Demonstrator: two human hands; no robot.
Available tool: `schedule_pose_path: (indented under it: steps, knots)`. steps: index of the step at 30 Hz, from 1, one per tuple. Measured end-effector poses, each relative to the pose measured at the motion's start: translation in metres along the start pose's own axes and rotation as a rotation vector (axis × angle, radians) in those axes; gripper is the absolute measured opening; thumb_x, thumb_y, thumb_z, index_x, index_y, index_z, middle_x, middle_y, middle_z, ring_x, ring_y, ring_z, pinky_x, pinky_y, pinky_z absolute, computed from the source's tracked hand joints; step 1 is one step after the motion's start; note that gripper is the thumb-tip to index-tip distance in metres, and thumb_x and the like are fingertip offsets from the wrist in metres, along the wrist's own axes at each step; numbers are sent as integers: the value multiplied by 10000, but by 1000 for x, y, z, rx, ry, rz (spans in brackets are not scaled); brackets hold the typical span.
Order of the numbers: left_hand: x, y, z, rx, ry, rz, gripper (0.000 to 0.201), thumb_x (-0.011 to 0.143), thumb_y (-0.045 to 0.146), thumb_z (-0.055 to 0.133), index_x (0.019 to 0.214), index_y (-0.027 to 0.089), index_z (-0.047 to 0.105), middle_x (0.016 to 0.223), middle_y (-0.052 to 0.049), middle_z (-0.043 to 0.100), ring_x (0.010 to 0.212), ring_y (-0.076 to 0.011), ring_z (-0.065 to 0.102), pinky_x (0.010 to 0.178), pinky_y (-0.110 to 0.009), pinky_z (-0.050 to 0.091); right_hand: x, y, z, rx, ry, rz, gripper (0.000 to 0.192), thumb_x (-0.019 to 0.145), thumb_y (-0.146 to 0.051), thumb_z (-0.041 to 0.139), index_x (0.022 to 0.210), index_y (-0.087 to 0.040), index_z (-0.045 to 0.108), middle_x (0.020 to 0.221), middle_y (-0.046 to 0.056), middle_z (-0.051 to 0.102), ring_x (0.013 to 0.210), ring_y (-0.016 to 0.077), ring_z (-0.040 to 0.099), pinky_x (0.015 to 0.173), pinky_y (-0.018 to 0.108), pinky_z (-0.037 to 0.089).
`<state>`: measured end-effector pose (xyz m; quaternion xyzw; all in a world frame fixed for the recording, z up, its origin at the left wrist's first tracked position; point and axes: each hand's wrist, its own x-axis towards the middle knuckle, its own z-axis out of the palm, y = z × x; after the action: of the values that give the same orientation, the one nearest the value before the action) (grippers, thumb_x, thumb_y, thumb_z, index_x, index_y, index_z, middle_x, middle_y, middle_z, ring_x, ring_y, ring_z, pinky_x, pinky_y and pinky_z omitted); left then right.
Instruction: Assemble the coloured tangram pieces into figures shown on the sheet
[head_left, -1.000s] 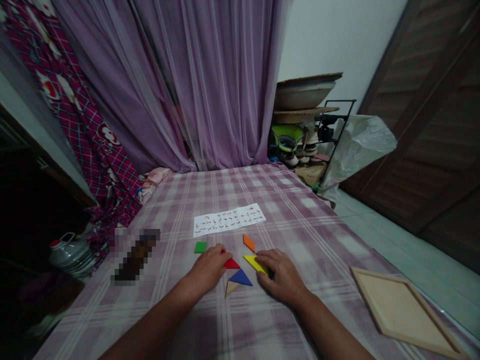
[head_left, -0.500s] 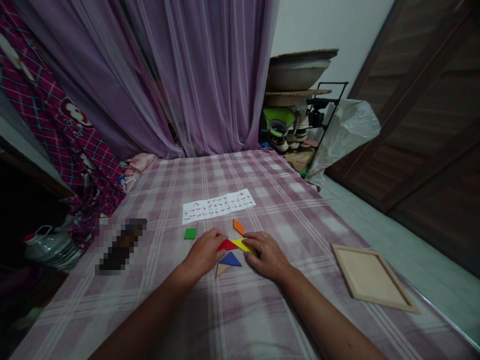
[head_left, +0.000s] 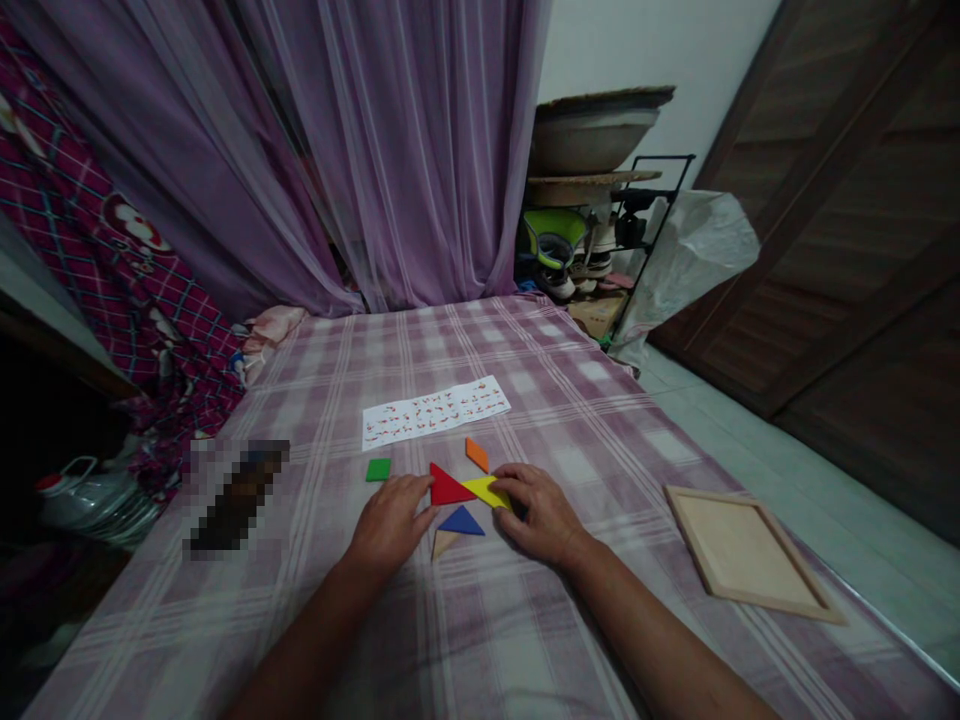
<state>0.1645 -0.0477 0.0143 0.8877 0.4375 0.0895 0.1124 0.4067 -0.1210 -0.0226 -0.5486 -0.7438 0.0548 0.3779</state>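
Observation:
A red triangle (head_left: 448,487) and a yellow triangle (head_left: 482,489) lie touching on the plaid cloth. My left hand (head_left: 392,522) rests beside the red triangle's left edge, thumb and fingers apart, fingertips at that edge. My right hand (head_left: 537,512) has its thumb and fingers around the yellow triangle's right end, partly hiding it. Just below lie a blue triangle (head_left: 461,521) and a plain wood-coloured triangle (head_left: 443,543), which touch. An orange parallelogram (head_left: 476,455) sits above the yellow piece. A green square (head_left: 379,469) lies up and left of my left hand.
Beyond the pieces lies a white paper sheet (head_left: 436,412) printed with small coloured figures. A shallow wooden tray (head_left: 750,548) is at the right edge of the cloth (head_left: 360,640). At the left, a blurred dark object (head_left: 240,498) lies near a clear plastic bottle (head_left: 97,503).
My left hand has drawn back to the left from the red triangle, which now shows more fully. My right hand stays at the yellow triangle. The view has shifted slightly.

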Motion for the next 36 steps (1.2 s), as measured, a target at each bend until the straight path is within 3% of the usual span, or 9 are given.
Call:
schedule_pose_path:
  steps: [5,14,25,31,36]
  knots:
    - [-1,1,6,-87,94,43,196,874,205,600,1057,220,670,1046,-48,724,1006,-228,638,917,-374,484,1,-1,3,21,17,-10,277,748,-161,612,1007,-204,699,1110,108,679,1020,256,637,898,426,511]
    - [-3,-1,15,-124,171,52,162,832,168,656,992,197,662,979,-41,721,937,-227,643,844,-364,509,0,-3,5,53,42,-18,296,742,-126,590,1004,-215,695,1103,109,678,1014,257,650,867,422,542]
    - [-8,-3,15,-158,197,90,176,836,162,628,1004,206,660,973,-40,724,932,-231,648,827,-374,518,-3,0,6,-7,63,-63,270,783,-158,594,1032,-219,681,1121,111,680,1015,260,650,855,433,538]
    - [-22,-9,15,-223,225,121,188,796,156,667,975,208,642,906,-27,705,880,-220,649,783,-355,522,-2,-5,0,-55,79,-83,250,822,-178,598,1060,-218,663,1080,106,678,988,254,635,842,428,507]
    - [-39,-8,16,-238,233,94,253,717,201,750,919,215,598,921,-28,679,898,-235,636,800,-381,524,1,-20,-9,-53,44,-92,82,820,-206,612,889,-216,656,1005,92,657,960,247,612,819,408,474]
